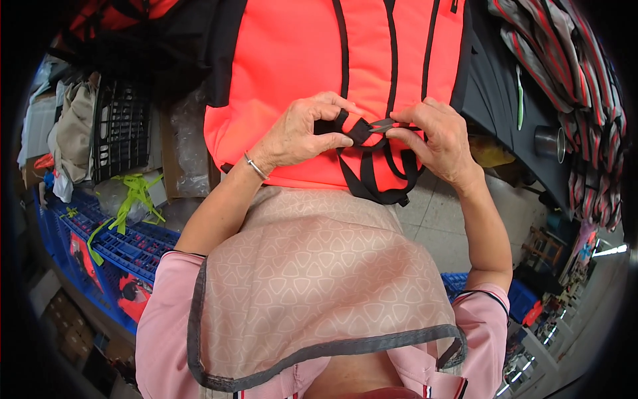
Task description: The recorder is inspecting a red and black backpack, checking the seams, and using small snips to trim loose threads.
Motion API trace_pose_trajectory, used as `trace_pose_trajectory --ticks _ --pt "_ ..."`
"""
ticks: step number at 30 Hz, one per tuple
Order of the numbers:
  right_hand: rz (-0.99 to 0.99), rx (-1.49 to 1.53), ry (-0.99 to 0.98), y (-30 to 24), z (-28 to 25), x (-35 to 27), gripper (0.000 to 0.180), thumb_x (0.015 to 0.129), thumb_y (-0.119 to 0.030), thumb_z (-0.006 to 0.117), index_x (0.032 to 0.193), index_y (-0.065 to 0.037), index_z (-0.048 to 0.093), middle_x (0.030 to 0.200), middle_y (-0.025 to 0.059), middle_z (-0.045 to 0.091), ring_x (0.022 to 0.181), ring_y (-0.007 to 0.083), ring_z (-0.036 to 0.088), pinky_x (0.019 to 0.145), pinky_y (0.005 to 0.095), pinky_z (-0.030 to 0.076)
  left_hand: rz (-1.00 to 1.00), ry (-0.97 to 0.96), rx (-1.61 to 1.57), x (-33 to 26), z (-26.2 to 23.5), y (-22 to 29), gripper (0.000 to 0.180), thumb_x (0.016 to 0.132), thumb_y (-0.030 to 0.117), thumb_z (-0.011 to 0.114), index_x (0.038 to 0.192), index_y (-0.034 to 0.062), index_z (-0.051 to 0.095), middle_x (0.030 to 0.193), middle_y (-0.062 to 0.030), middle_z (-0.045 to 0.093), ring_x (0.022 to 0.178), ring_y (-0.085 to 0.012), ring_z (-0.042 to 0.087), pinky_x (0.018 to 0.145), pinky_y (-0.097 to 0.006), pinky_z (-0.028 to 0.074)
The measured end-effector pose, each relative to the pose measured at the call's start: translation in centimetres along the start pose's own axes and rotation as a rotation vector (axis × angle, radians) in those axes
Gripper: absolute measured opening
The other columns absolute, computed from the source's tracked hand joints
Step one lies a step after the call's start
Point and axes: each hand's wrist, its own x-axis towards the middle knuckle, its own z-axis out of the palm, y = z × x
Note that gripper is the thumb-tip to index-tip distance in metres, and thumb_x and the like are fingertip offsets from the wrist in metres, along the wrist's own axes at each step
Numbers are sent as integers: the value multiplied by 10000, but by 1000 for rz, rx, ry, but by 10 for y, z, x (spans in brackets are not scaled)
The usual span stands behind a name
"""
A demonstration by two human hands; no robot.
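Note:
A bright orange sewn fabric piece (292, 60) with black piping lies spread in front of me, its near edge against my patterned apron (319, 259). My left hand (302, 130) pinches a short black-and-orange strap end (354, 128) between thumb and fingers. In my right hand (435, 139) is a pair of small thread snips (381, 125), dark-bladed and partly covered by the fingers. Its tips touch or nearly touch the strap end. Below both hands, loops of black webbing (372, 179) hang over the orange fabric's near edge.
A black plastic crate (121, 130) and a beige cloth bundle (74, 123) stand at left, above blue baskets (126, 249) with yellow-green strips (135, 199). On the right, a dark table (495, 100) bears a metal cup (549, 143) and stacked striped grey-and-red pieces (558, 60).

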Motion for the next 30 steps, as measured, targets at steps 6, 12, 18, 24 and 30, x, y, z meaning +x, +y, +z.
trace_pose_trajectory --ticks 6,12,18,24,30 --pt "-191 -224 19 -6 -3 5 216 776 -252 793 893 -109 681 715 -7 611 660 175 563 565 309 416 -60 -19 -32 0 0 3 166 749 87 785 894 17 743 1119 -95 657 990 -189 632 859 -309 508" --pt "-144 -108 9 2 3 2 197 786 -252 786 866 -106 681 704 -7 608 649 180 560 569 312 424 -55 -34 -23 0 -2 1 165 760 91 785 895 7 741 1141 -93 651 997 -186 631 864 -309 511" --pt "52 96 28 -1 9 -2 196 799 -219 795 871 -70 691 698 25 615 614 186 565 569 306 450 -59 -41 -88 0 -3 -3 173 774 104 791 907 5 740 1159 -85 649 1000 -167 625 858 -306 513" --pt "529 625 21 -12 17 -17 206 809 -188 811 900 -32 712 753 75 670 631 176 610 591 277 482 -73 -36 -75 -1 -3 0 229 779 99 791 991 23 749 1167 -78 645 994 -159 618 859 -294 509" --pt "203 116 126 -13 6 -15 242 760 -202 837 891 -47 705 758 59 678 624 190 606 577 290 487 -40 -28 -79 -1 -2 0 239 780 90 787 1007 26 750 1168 -88 643 1025 -169 619 865 -303 509"
